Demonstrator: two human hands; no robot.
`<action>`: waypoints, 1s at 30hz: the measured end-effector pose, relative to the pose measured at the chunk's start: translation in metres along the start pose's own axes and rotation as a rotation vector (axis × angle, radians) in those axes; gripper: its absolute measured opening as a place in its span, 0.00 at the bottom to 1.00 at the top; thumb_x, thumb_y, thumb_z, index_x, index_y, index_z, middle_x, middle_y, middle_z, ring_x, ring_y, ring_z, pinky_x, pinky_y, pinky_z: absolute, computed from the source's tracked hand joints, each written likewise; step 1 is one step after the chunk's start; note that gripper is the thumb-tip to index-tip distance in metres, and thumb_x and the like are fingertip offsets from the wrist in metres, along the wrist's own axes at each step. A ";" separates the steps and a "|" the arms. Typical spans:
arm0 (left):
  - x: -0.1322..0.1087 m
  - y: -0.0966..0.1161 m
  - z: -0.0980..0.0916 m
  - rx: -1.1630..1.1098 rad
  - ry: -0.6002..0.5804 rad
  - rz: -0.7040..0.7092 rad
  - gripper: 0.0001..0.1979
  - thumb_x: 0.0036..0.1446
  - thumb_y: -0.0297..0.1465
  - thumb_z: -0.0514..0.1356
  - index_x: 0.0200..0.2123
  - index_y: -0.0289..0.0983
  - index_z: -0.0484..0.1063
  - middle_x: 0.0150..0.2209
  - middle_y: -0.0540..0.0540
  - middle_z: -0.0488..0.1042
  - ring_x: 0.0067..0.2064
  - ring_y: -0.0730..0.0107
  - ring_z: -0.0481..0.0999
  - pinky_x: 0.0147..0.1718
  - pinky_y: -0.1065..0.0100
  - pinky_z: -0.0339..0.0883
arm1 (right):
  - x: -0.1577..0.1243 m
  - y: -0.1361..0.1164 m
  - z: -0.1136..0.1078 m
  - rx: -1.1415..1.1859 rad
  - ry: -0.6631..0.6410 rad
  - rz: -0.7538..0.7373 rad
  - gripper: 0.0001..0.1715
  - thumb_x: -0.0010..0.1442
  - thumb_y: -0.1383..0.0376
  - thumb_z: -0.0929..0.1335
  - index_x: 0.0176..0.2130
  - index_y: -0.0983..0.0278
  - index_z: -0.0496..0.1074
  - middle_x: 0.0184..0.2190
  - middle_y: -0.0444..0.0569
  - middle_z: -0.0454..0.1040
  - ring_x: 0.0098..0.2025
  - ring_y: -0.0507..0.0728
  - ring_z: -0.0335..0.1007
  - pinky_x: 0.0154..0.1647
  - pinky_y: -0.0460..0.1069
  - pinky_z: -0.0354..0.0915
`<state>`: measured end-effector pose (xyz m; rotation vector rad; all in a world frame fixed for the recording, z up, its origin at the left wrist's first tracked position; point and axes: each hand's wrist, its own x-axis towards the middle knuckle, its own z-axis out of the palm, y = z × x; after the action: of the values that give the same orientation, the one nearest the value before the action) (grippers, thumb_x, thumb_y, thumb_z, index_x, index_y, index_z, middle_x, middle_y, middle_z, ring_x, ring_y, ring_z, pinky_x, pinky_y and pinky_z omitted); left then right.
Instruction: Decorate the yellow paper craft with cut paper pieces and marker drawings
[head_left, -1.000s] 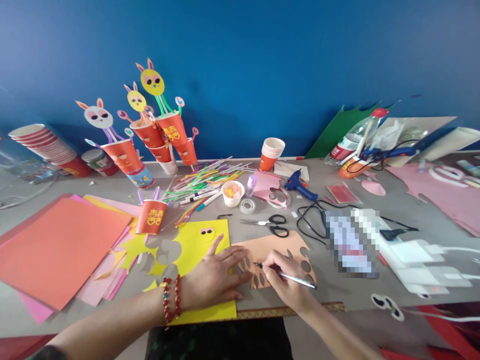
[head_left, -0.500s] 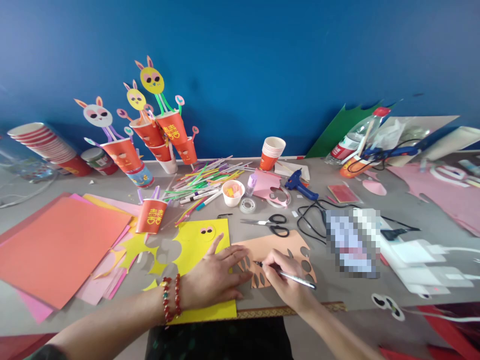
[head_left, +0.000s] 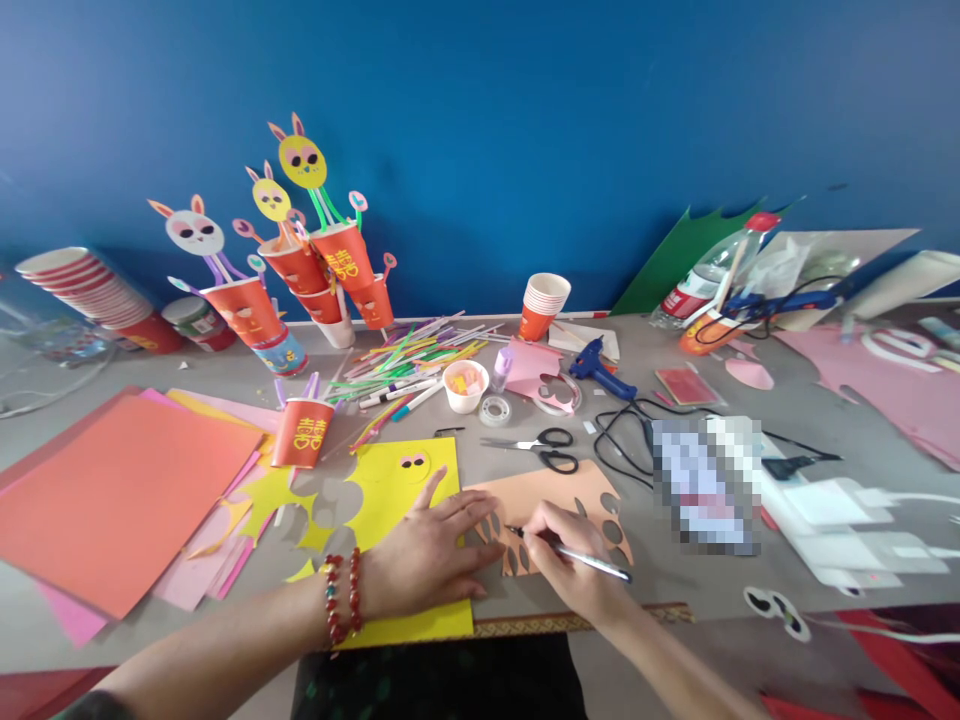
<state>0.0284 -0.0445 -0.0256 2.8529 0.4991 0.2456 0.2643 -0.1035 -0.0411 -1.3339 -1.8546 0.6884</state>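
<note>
Grey table (head_left: pixel 694 582), blue wall (head_left: pixel 480 150) behind. Right hand (head_left: pixel 574 560) grips slim silver-and-black pen (head_left: pixel 598 564), tip at peach paper sheet with cutouts (head_left: pixel 555 488); left hand (head_left: pixel 427 550) spread flat over it and yellow paper sheet (head_left: pixel 386 490). Black-handled metal scissors (head_left: pixel 531 444) lie just beyond; blue glue gun (head_left: pixel 606 374) farther back.

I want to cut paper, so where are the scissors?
In the head view, the scissors lie right of centre, between the tape roll and peach paper.

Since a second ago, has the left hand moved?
No. Against the scissors, the left hand shows no visible shift in any direction; it rests across the yellow sheet.
</note>
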 end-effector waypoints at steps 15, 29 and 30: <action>0.000 -0.002 0.000 -0.006 -0.015 0.004 0.21 0.65 0.45 0.57 0.59 0.48 0.68 0.67 0.40 0.61 0.67 0.55 0.59 0.68 0.44 0.27 | -0.003 0.001 -0.001 0.031 -0.033 0.025 0.13 0.61 0.71 0.60 0.25 0.60 0.59 0.18 0.39 0.63 0.20 0.51 0.59 0.24 0.45 0.54; -0.001 -0.002 0.001 0.002 -0.026 0.006 0.21 0.67 0.45 0.55 0.59 0.48 0.67 0.67 0.40 0.61 0.68 0.55 0.59 0.68 0.44 0.25 | -0.005 0.005 -0.001 0.102 0.033 -0.004 0.13 0.61 0.71 0.60 0.25 0.60 0.58 0.18 0.38 0.60 0.20 0.50 0.56 0.22 0.45 0.53; -0.001 -0.002 0.000 0.002 -0.030 0.004 0.20 0.67 0.45 0.55 0.59 0.48 0.68 0.67 0.40 0.61 0.68 0.55 0.59 0.68 0.44 0.25 | -0.006 0.006 -0.001 0.108 0.049 -0.003 0.14 0.61 0.70 0.60 0.25 0.60 0.58 0.18 0.38 0.60 0.19 0.50 0.56 0.22 0.45 0.53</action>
<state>0.0274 -0.0433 -0.0264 2.8549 0.4880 0.2029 0.2699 -0.1070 -0.0468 -1.2669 -1.7555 0.7369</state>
